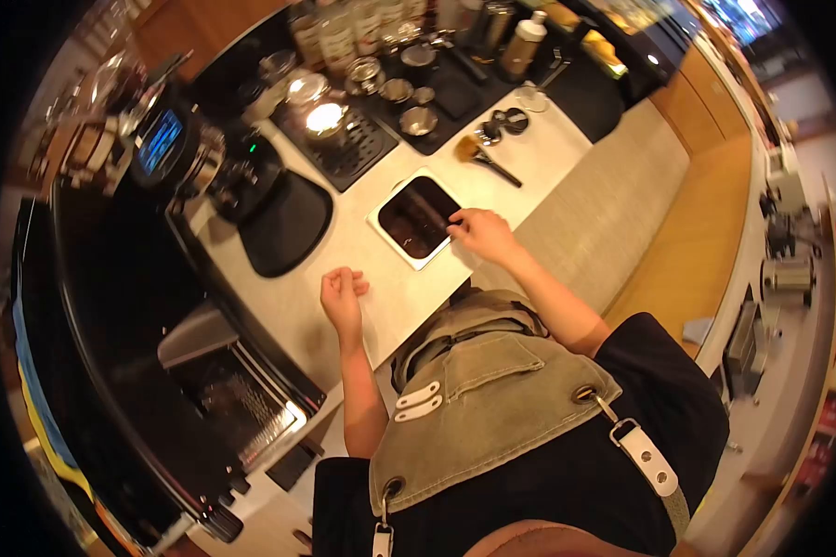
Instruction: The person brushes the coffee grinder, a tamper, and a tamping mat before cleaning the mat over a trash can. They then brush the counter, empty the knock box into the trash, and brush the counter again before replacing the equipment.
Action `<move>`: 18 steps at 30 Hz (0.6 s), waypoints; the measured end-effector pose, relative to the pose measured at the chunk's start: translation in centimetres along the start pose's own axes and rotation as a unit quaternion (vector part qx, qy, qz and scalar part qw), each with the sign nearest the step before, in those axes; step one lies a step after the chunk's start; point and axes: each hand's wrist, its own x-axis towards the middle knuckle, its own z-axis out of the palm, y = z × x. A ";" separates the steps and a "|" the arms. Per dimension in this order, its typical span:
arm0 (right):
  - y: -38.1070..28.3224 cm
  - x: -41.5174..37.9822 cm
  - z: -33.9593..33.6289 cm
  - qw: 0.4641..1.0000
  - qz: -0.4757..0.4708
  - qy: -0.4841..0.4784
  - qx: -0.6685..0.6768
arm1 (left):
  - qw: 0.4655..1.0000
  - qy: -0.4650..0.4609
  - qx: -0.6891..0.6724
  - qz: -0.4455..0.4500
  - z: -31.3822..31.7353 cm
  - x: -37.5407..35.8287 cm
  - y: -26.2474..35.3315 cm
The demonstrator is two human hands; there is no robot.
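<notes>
My right hand (483,234) is at the right side of a square inset bin (375,221) with a pale metal rim and a dark inside. Its fingers are bent together over that edge; whatever they may hold is too small to make out. My left hand (343,291) hovers over the pale counter (395,302), left of the bin and apart from it. Its fingers are loosely bent with small gaps between them, and nothing shows in them. Beyond the bin lies a brush (492,163) with tan bristles and a black handle.
A coffee grinder (172,153) with a lit screen stands at the left, beside a black mat (288,227). Behind the bin are a drip grate (355,148), several metal cups and bottles. A black espresso machine (111,306) fills the near left. Small black-topped tools (506,123) sit near the brush.
</notes>
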 end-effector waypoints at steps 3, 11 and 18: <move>0.0 -0.5 1.3 0.994 0.000 0.054 -0.090 | 0.993 -0.111 0.029 -0.032 1.8 -1.0 0.4; -0.7 1.6 -0.4 0.985 0.024 -0.088 -0.145 | 0.984 -0.151 0.011 -0.090 4.2 -3.5 -1.4; -0.4 4.6 0.0 0.973 0.029 -0.216 -0.074 | 0.989 -0.106 -0.031 -0.096 5.0 -4.3 -1.4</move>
